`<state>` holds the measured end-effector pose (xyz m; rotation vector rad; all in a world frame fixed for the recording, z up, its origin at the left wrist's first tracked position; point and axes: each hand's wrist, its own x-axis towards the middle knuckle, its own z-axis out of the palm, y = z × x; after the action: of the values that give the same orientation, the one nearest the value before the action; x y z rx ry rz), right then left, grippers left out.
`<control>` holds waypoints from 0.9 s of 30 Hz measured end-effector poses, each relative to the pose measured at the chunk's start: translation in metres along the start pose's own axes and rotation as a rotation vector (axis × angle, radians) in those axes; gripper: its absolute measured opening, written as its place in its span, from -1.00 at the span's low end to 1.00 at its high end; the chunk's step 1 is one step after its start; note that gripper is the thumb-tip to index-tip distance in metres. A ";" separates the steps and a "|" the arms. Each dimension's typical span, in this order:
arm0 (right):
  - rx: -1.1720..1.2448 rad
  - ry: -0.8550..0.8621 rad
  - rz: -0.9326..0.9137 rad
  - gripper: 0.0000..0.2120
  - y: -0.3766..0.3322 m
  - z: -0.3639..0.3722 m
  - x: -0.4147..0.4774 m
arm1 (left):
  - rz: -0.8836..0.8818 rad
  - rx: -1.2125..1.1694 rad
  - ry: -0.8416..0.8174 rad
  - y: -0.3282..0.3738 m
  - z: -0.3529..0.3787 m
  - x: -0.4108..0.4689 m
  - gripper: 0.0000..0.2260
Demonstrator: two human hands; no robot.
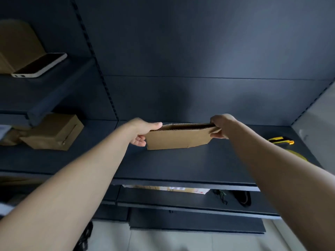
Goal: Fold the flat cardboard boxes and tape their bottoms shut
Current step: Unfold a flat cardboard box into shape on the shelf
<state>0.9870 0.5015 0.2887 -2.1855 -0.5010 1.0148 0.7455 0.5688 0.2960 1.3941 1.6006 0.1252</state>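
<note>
Cardboard, brown corrugated: one flat cardboard box (178, 137) is held just above the dark shelf (181, 163), over its middle and toward the back. It is only starting to open, with a narrow slit showing along its top edge and the walls nearly flat together.

Left hand (145, 131) pinches the box's left end, thumb on the top corner and fingers curled at the side edge. Right hand (221, 126) is clamped on the right end, fingers closed over the top corner and thumb under it.

Progress, as a judgement: early for this box. It is not squared up, no bottom flaps are folded and no tape is on it. Left to do: push it open, fold the flaps, tape the bottom.

One assembled box (52, 132) sits past the shelf's left end, so at least one looks folded; I can't tell if its seam is taped. A yellow-and-black tool (280, 140), maybe the tape dispenser, lies at the shelf's right end, untouched.

Writing: none on the held box. A parcel (170, 188) below the shelf carries a white label with red marks, too small to read. A phone (39, 65) lies up and left of the shelf, with no brand visible.
</note>
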 end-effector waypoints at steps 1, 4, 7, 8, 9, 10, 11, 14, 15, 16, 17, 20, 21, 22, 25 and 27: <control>0.008 -0.005 -0.002 -0.92 -0.002 0.002 0.002 | -0.008 -0.016 0.005 0.000 0.002 -0.001 -0.43; 0.050 -0.005 0.016 -0.79 -0.009 0.006 0.004 | -0.021 -0.042 0.020 0.000 0.004 0.001 -0.40; 0.139 0.039 0.033 -0.57 -0.013 0.008 0.008 | -0.012 -0.048 0.024 0.006 0.000 0.005 -0.33; 0.149 0.056 0.034 -0.54 -0.015 0.008 0.008 | -0.011 -0.043 0.018 0.008 -0.001 0.007 -0.34; 0.140 0.066 0.040 -0.53 -0.015 0.008 0.008 | -0.012 -0.035 0.006 0.010 -0.002 0.008 -0.35; 0.124 0.070 0.052 -0.52 -0.016 0.008 0.008 | -0.014 -0.022 -0.014 0.011 -0.004 0.010 -0.38; 0.111 0.069 0.061 -0.51 -0.016 0.009 0.008 | -0.016 -0.008 -0.037 0.012 -0.005 0.011 -0.41; 0.125 0.064 0.061 -0.43 -0.015 0.011 0.008 | -0.017 0.108 -0.047 0.013 -0.010 0.019 -0.43; 0.141 0.059 0.060 -0.40 -0.015 0.013 0.008 | -0.005 0.150 -0.036 0.013 -0.011 0.021 -0.42; 0.162 0.053 0.058 -0.37 -0.014 0.015 0.007 | 0.016 0.173 -0.034 0.014 -0.013 0.023 -0.42; 0.187 0.050 0.056 -0.34 -0.013 0.018 0.006 | 0.043 0.175 -0.044 0.015 -0.013 0.025 -0.44; 0.229 0.038 0.048 -0.25 -0.012 0.025 0.005 | 0.135 0.139 -0.051 0.021 -0.011 0.032 -0.63; 0.226 0.032 0.044 -0.23 -0.012 0.027 0.005 | 0.160 0.138 -0.045 0.023 -0.009 0.032 -0.66; 0.219 0.029 0.042 -0.21 -0.011 0.028 0.005 | 0.180 0.147 -0.044 0.024 -0.007 0.035 -0.65; 0.195 0.012 0.036 -0.19 -0.008 0.027 0.005 | 0.234 0.170 -0.042 0.027 -0.007 0.041 -0.51; 0.177 -0.009 0.026 -0.16 -0.005 0.026 0.006 | 0.251 0.202 -0.035 0.028 -0.008 0.045 -0.43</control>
<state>0.9705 0.5196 0.2767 -2.0354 -0.3730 1.0429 0.7649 0.6187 0.2913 1.7424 1.4347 0.0880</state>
